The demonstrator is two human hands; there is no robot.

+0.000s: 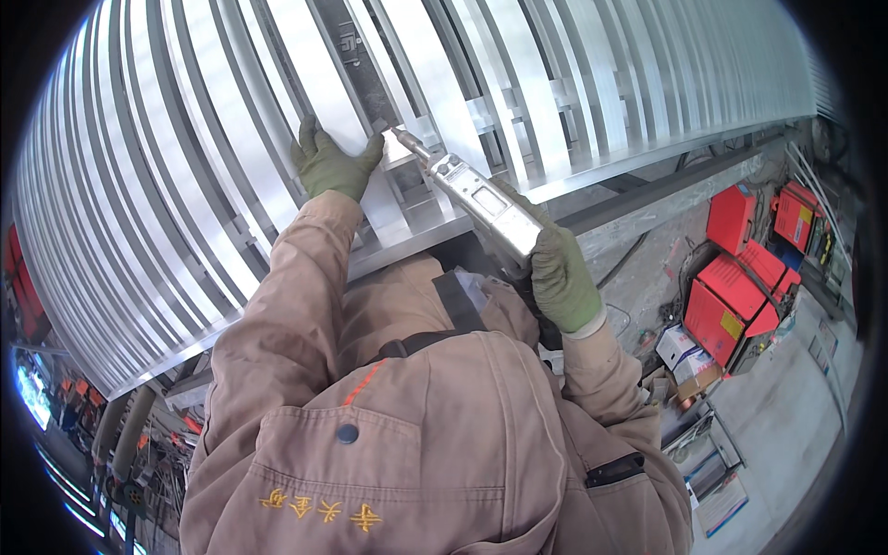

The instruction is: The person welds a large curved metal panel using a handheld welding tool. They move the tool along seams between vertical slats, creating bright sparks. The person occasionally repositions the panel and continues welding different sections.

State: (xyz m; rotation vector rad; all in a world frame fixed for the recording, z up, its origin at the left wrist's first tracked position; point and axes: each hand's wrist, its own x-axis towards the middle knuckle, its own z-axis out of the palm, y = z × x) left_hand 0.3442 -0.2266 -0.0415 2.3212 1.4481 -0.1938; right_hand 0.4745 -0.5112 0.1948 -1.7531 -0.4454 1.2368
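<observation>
So the left hand (339, 168), gloved, lies on a slat of the metal panel (319, 79), fingers splayed wide with nothing gripped, probably as a brace while leaning over. Right hand (564, 282) has its fingers wrapped round the back end of the silver handheld tool (486, 199), which slants across the panel's near edge, nose up by the left thumb. Guessing that rear grip keeps the nose free to reach in between slats. Can't really tell if the tip's touching metal, it's pretty small here.
</observation>
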